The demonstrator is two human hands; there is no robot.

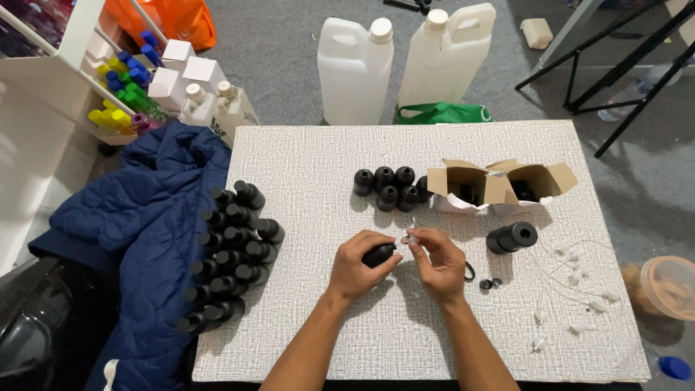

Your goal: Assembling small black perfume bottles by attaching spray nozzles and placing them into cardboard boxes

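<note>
Our left hand (360,266) wraps a small black bottle (379,254), our right hand (436,262) pinches a clear sprayer piece (410,233) above it, white tabletop (304,152) beneath us

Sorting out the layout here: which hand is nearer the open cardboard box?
Right. The right hand sits below and left of the box; the left hand is farther left, holding a black bottle.

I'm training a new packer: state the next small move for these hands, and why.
Probably guide the small clear pump piece pinched by the right hand down into the black bottle gripped by the left hand: the piece sits just above the bottle, not yet seated.
</note>
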